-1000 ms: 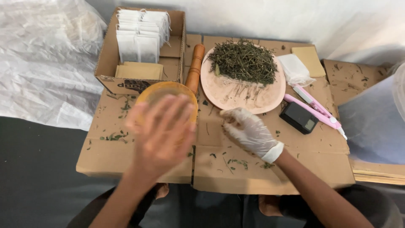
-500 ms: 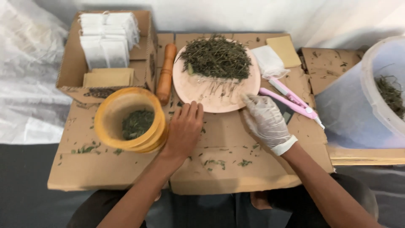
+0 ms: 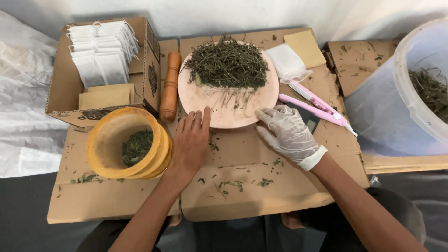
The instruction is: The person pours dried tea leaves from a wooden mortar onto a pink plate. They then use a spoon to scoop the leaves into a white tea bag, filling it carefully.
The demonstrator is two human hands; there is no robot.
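Observation:
My bare left hand (image 3: 190,140) lies flat on the cardboard surface (image 3: 261,191), fingers spread, fingertips touching the near rim of a pink plate (image 3: 205,95). The plate carries a heap of dried green herbs (image 3: 227,64). My right hand (image 3: 288,133), in a white glove, rests open by the plate's right rim, holding nothing. A yellow wooden mortar (image 3: 125,142) with crushed herbs inside stands just left of my left hand. A wooden pestle (image 3: 170,86) lies between the mortar and the plate.
An open cardboard box (image 3: 65,88) with white tea-bag sachets (image 3: 102,51) sits at the back left. A pink sealer tool (image 3: 315,102), a small dark scale, a white pouch (image 3: 289,63) lie right of the plate. A translucent bucket (image 3: 406,88) with herbs stands far right.
My left hand came down from over the mortar onto the cardboard by the plate. My gloved right hand shifted toward the plate's right rim. The camera view moved closer.

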